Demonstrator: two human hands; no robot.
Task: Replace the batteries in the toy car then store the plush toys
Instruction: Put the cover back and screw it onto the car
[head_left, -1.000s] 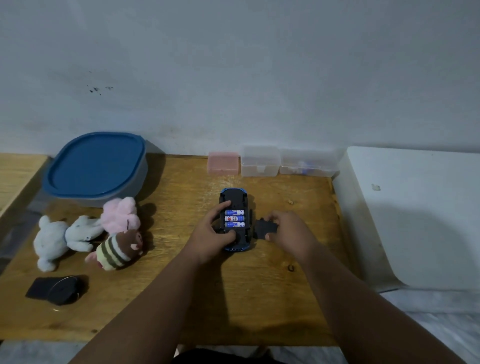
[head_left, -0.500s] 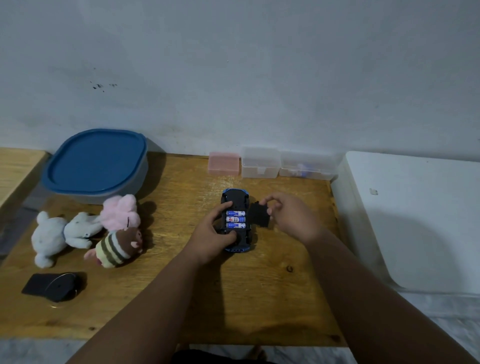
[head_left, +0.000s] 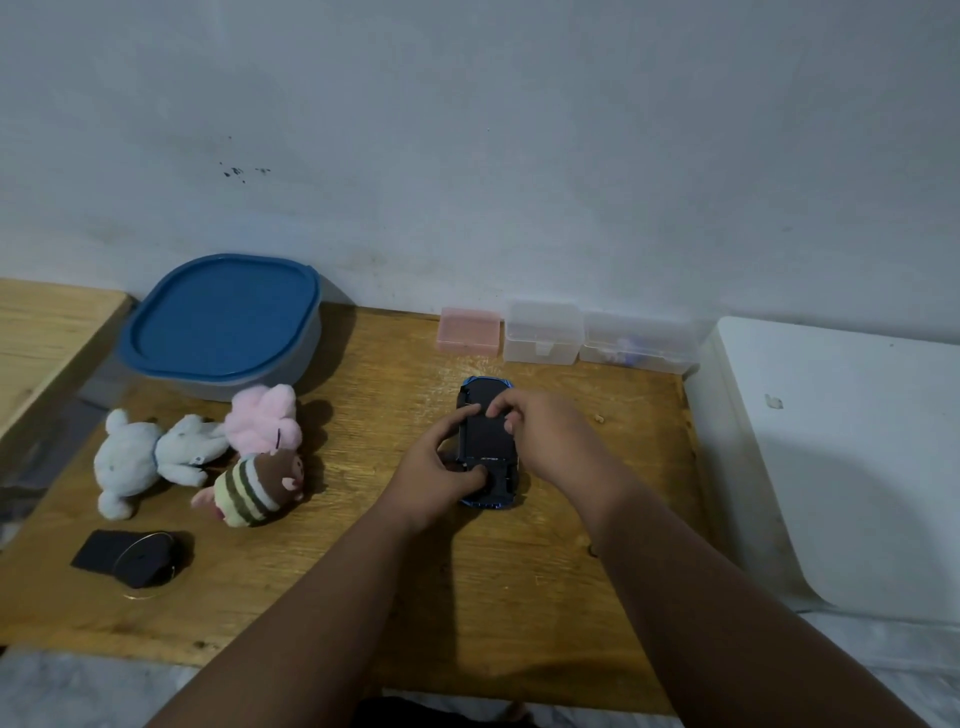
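The blue toy car (head_left: 487, 440) lies upside down in the middle of the wooden table (head_left: 519, 597). My left hand (head_left: 441, 470) grips its left side, thumb on the rear underside. My right hand (head_left: 545, 434) holds the black battery cover (head_left: 483, 434) down over the battery bay with curled fingers; the batteries are hidden under it. Three plush toys lie to the left: a white one (head_left: 145, 457), a pink one (head_left: 267, 421) and a striped brown one (head_left: 254, 488).
A grey tub with a blue lid (head_left: 221, 322) stands at the back left. Pink (head_left: 470, 330) and clear small boxes (head_left: 543, 332) line the wall. A black pouch with a ring (head_left: 132, 558) lies front left. A white surface (head_left: 841, 457) borders the table's right.
My right hand carried the black cover from beside the car onto the battery bay, covering the three batteries. My left hand kept its hold on the car.
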